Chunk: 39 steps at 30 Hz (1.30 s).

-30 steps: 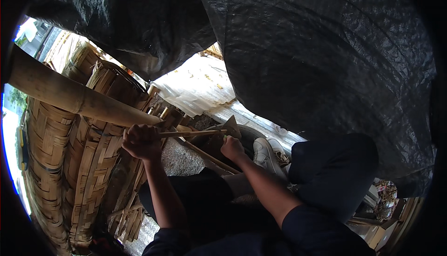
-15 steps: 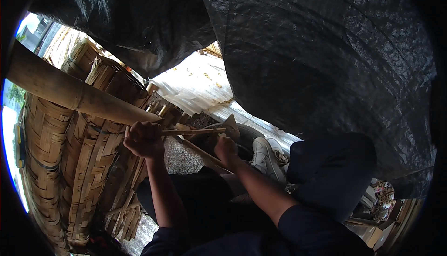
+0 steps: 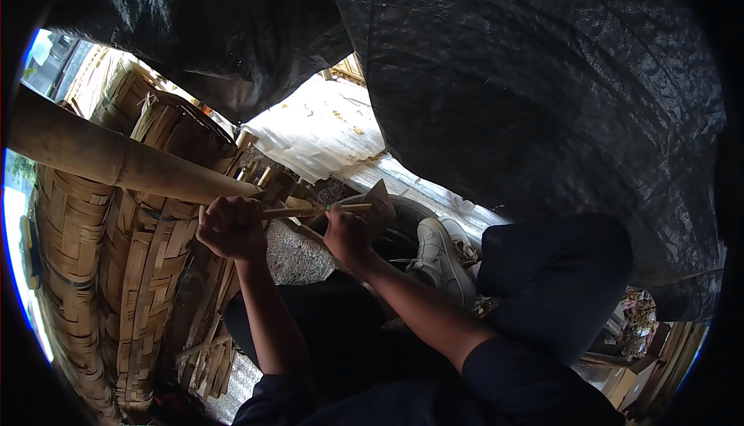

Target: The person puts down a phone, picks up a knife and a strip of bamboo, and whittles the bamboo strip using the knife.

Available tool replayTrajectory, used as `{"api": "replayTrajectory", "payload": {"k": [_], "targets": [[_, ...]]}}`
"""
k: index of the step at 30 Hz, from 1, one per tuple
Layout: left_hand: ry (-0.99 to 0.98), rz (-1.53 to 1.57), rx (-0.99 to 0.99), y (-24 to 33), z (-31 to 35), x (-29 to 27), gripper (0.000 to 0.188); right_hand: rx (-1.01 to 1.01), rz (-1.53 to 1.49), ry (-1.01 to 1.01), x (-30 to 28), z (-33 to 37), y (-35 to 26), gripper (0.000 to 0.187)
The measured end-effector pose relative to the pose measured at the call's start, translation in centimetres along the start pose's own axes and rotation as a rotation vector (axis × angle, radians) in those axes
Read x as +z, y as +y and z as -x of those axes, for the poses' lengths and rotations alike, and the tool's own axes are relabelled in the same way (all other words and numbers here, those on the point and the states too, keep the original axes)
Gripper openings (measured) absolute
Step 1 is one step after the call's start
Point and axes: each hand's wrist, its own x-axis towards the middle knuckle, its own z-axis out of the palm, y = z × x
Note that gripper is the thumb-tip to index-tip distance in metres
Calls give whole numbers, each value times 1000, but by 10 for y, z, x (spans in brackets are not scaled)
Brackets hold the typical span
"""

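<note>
1. The fingers of the left hand [image 3: 231, 228] are curled tight into a fist around one end of a thin bamboo strip [image 3: 310, 210]; the knuckles face up to the camera.
2. The fingers of the right hand [image 3: 346, 236] are also closed, pinching the same strip farther along, near its middle (the thumb side is hidden, so I cannot tell how exactly it presses).
3. The bamboo strip lies almost level between the two hands, just above the person's lap, and its free end goes past the right hand toward a dark blade [image 3: 380, 197]. If the blade touches the strip, I cannot tell.
4. Just above the left hand a thick bamboo pole [image 3: 116, 158] runs from the left edge down to the hands.
5. Behind the pole stand tall woven bamboo baskets [image 3: 93, 271], filling the left side.
6. Below the hands there is a grey stone [image 3: 291, 255], between the two forearms.
7. To the right of the right hand is a white shoe [image 3: 438, 259], next to a knee in dark trousers.
8. Overhead hangs a black plastic sheet [image 3: 527, 85], and a white sheet [image 3: 318, 135] lies in the light beyond.
</note>
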Motion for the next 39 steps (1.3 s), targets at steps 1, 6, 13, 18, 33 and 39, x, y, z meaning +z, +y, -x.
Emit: {"api": "replayTrajectory", "payload": {"k": [1, 6, 13, 18, 33, 39], "targets": [[-59, 47, -11, -4, -2, 6, 42, 47, 7, 53, 14, -4, 38, 20], [-73, 88, -30, 2, 0, 3, 44, 216, 96, -225, -5, -16, 68, 22], [-260, 43, -52, 1, 1, 7, 46, -111, -148, -132, -44, 5, -75, 18], [-272, 43, -37, 1, 0, -4, 47, -117, -128, -9, -11, -4, -16, 20], [-253, -13, -13, 5, 6, -8, 48, -166, -58, -20, -11, 7, -19, 21], [-262, 8, -64, -1, 8, -1, 47, -86, -115, -70, -38, 5, -47, 22]]}}
